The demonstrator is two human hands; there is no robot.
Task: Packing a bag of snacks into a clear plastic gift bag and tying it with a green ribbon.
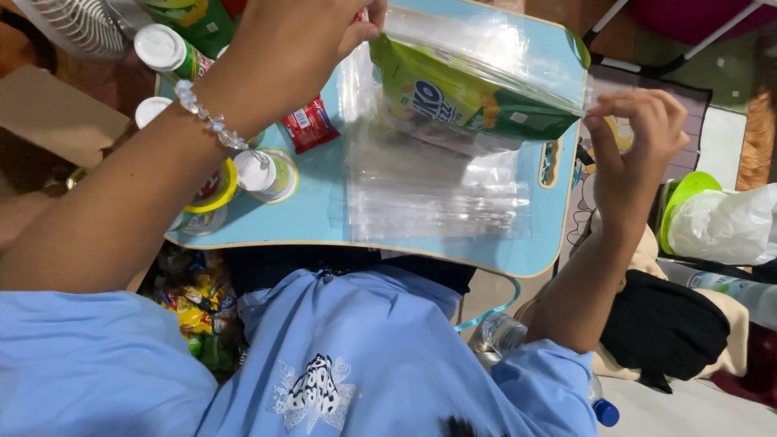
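Observation:
My left hand (299,40) and my right hand (635,137) hold a clear plastic bag (486,61) above a light blue lap table (316,214), one hand at each end. Inside the bag lies a green and yellow snack packet (461,101). My left hand pinches the bag's left corner; a bead bracelet (212,121) circles that wrist. My right hand's fingers grip the bag's right edge. Under the bag a stack of empty clear bags (433,190) lies flat on the table.
A small red packet (309,124) and several small cups with white lids (263,172) stand on the table's left side. More snack packets (194,303) lie on the floor below. A plastic bottle (506,332), dark cloth (664,328) and a green-lidded bin (688,198) sit at right.

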